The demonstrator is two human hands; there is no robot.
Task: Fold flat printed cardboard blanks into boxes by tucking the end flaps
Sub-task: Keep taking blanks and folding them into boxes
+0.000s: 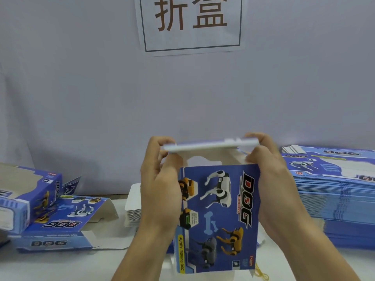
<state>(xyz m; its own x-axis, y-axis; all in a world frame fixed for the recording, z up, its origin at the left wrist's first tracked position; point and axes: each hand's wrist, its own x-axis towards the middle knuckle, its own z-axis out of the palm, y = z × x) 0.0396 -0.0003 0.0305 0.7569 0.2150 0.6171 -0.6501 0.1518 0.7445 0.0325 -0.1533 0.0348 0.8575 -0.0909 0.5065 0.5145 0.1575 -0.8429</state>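
I hold a blue printed box (221, 211) upright in front of me, its face showing robot dogs and the word DOG. My left hand (160, 189) grips its left side and my right hand (272, 179) grips its right side. The fingers of both hands press on the white top flap (209, 146), which lies folded level over the box's upper end. The box's lower end stands near the white table (60, 266).
A tall stack of flat blue blanks (334, 199) fills the right side. Folded boxes (54, 226) lie at the left, one with open flaps. A pile of white cards (133, 205) sits behind my left hand. A paper sign (190, 23) hangs on the wall.
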